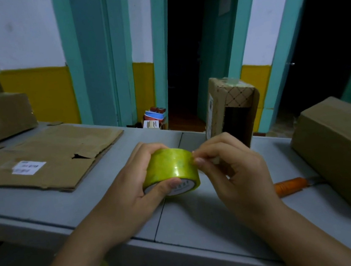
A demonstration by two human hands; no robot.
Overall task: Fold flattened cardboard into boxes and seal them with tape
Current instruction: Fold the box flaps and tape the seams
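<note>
close up, the left hand [132, 189] has its grip wrapped round the yellow-green tape roll [170, 169], held just above the grey worktop [202, 218]. the right hand [234, 169] pinches at the roll's edge, likely hunting for the loose end. further off on the left lies the flattened cardboard [47, 157], not yet folded. next, the end probably needs peeling free, slowly, so it does not tear.

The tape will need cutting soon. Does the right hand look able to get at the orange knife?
Probably yes: the knife lies bare on the table beside it, though the right hand pinches the tape.
</note>
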